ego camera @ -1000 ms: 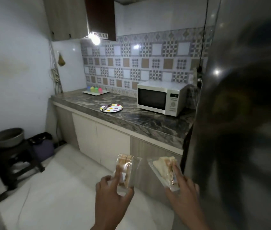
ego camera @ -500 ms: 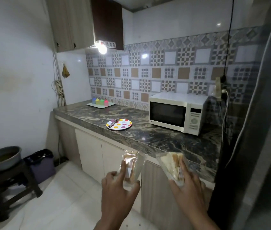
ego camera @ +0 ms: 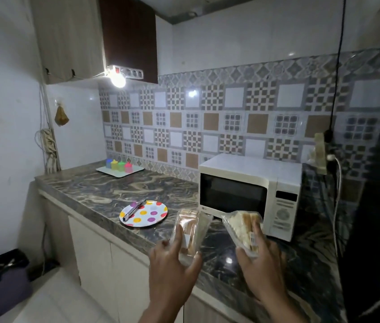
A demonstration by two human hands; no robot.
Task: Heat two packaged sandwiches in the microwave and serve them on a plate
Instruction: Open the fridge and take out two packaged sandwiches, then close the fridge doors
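Gripping one packaged sandwich each, both hands hover above the front edge of the bench (ego camera: 105,194). The left hand (ego camera: 172,269) has its fingers curled round the left sandwich pack (ego camera: 190,231), forefinger stretched up its clear face and thumb clamped on the right side; the pack stands nearly upright, long axis running away from the person toward the tiled wall. The right hand (ego camera: 262,266) pinches the right sandwich pack (ego camera: 242,227) with fingers wrapped over its near side; this pack tilts, its upper end leaning left and away toward the microwave (ego camera: 249,194). A small white label with a barcode sits on the right pack, too small to read. The microwave stands closed at the back right of the bench, a small logo on its door that I cannot read. A polka-dot plate (ego camera: 148,214) lies near the front edge, left of the packs, with tongs (ego camera: 134,209) resting on it.
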